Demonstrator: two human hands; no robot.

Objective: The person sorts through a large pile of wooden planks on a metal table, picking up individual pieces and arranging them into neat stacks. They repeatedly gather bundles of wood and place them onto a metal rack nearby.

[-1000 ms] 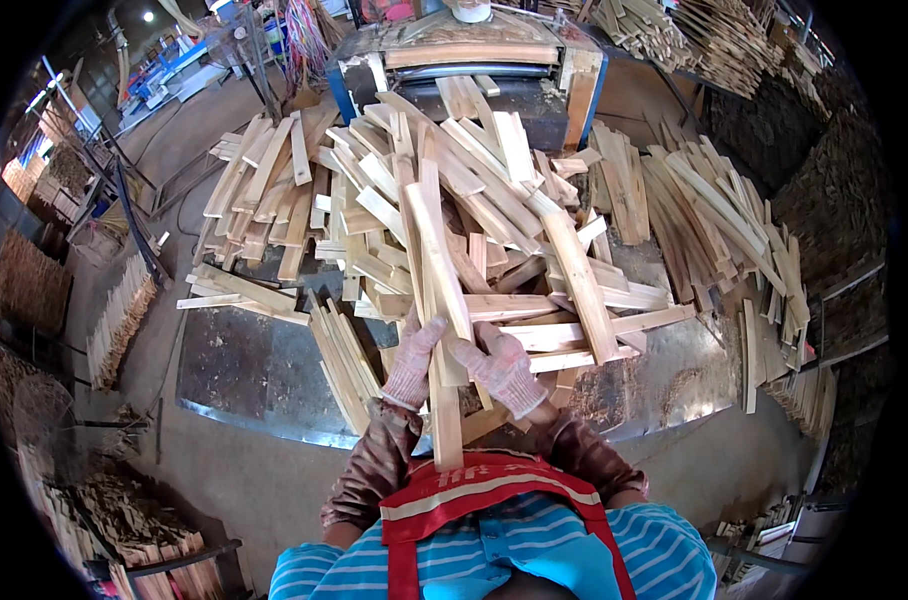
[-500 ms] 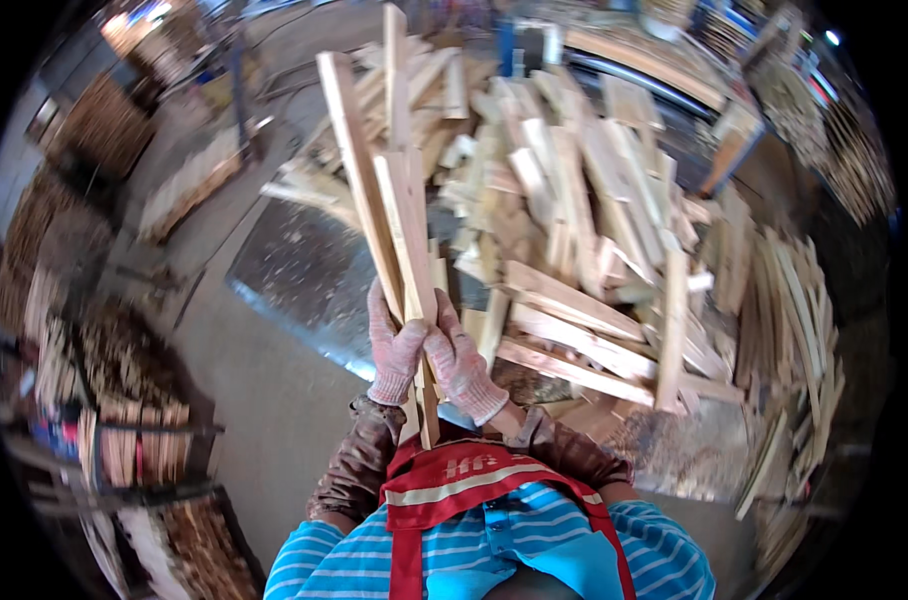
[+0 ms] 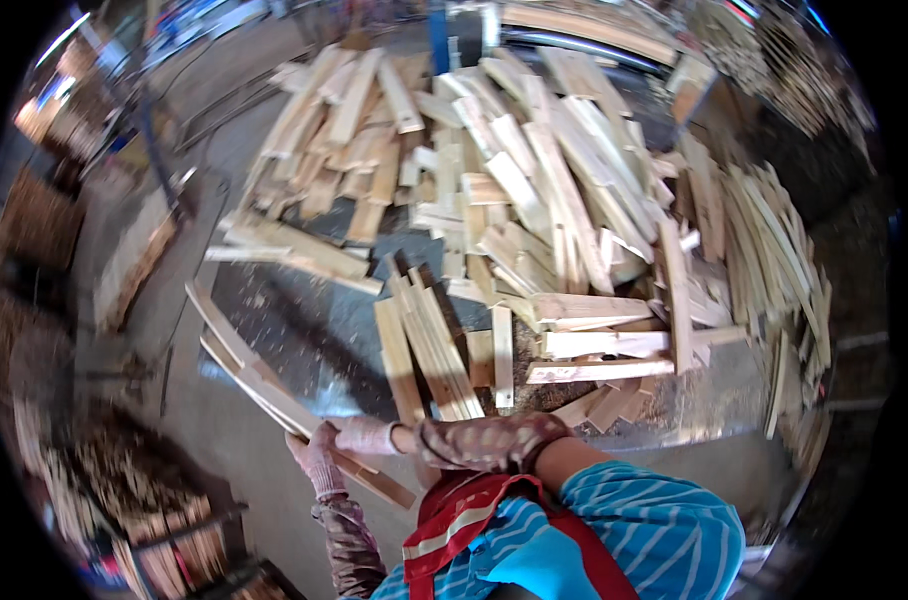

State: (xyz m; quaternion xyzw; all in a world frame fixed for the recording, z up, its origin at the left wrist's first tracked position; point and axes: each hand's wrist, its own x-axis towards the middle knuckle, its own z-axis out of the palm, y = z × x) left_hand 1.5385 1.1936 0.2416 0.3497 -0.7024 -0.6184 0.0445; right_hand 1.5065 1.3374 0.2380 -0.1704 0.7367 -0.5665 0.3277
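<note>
Several long pale wooden boards (image 3: 259, 387) slant across my left side, beyond the near-left edge of the work table. My left hand (image 3: 319, 465), in a pale knitted glove, is closed around them near their lower end. My right hand (image 3: 364, 436), gloved the same way, reaches across my body and grips the boards right beside it; its fingers are partly hidden. A small row of boards (image 3: 436, 345) lies on the table in front of my right forearm.
The dark metal table (image 3: 274, 290) carries sawdust and a big loose pile of boards (image 3: 564, 180). More boards are heaped at its far left (image 3: 344, 120). Thin slats (image 3: 774, 250) stand stacked at the right. Bundled wood (image 3: 164, 520) stands on the floor at the lower left.
Both hands have swung the boards from upright in front of me to my left, and they now tilt leftward. The view has turned, uncovering the row of boards on the table.
</note>
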